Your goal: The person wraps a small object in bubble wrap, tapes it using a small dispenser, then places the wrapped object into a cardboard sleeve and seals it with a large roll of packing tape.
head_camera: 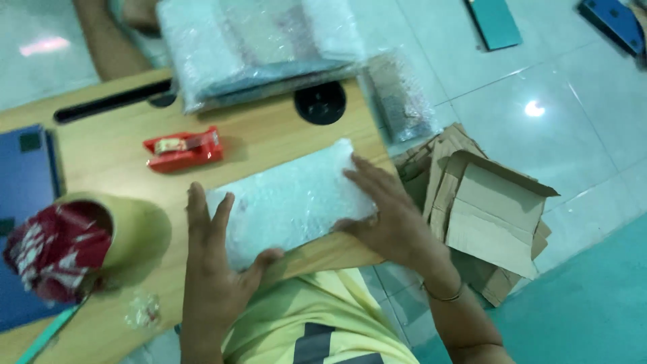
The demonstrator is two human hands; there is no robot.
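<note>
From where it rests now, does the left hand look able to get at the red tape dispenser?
Probably yes. The left hand lies flat on the bubble-wrapped parcel, and the red tape dispenser sits just beyond on bare wooden table, with nothing between them.

Head view, close, steeply downward.

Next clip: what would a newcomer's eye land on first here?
First, the white bubble-wrapped parcel at the near edge of the wooden table, pressed flat between the left hand and right hand. Next, the red tape dispenser just behind it, and the flattened cardboard boxes on the tiled floor to the right.
</note>
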